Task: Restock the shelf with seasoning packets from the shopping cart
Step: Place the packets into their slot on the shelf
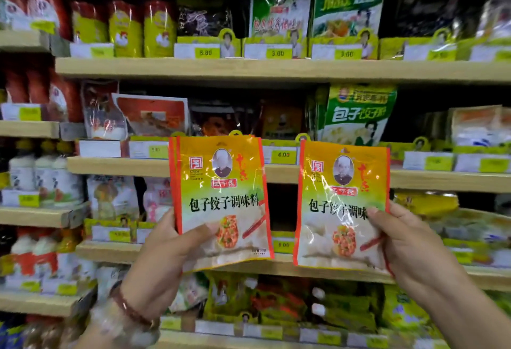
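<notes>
I hold up two matching seasoning packets in front of the shelf, each orange and green with red edges, black characters and a chef portrait. My left hand grips the left packet by its lower left corner, thumb across the front. A second red edge shows behind it, so it may be more than one packet. My right hand pinches the right packet at its lower right side. Both packets stand upright, side by side and apart. The shopping cart is out of view.
Wooden shelves run across the view, stacked with seasoning bags, bottles at the left and yellow price tags. A dark gap in the shelf row shows between the two packets. A green bag stands above the right packet.
</notes>
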